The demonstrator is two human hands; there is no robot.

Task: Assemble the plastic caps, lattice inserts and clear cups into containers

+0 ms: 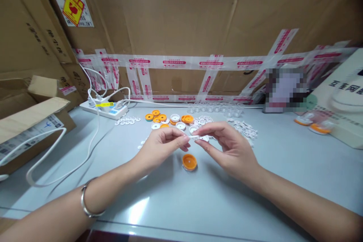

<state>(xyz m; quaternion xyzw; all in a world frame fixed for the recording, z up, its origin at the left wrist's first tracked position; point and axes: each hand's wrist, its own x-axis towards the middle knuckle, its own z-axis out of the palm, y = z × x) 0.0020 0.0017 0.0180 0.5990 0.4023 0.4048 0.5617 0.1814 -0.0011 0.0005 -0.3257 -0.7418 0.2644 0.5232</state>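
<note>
My left hand (163, 143) and my right hand (227, 143) meet above the middle of the grey table (215, 204). Both pinch a small white disc (194, 136) between thumb and fingertips. Just below the hands an orange round cap (189, 162) lies alone on the table. Behind the hands sits a cluster of orange and white caps (167, 118), and beside it a scatter of small white discs (246, 128). A silver bracelet (86, 204) circles my left wrist.
A white power strip (103, 107) with plugs and white cables (56, 159) lies at the back left. An open cardboard box (28, 121) stands at the left edge. Clear plastic parts (218, 109) line the taped cardboard wall. A white box (343, 98) and two orange-based pieces (312, 124) sit at right.
</note>
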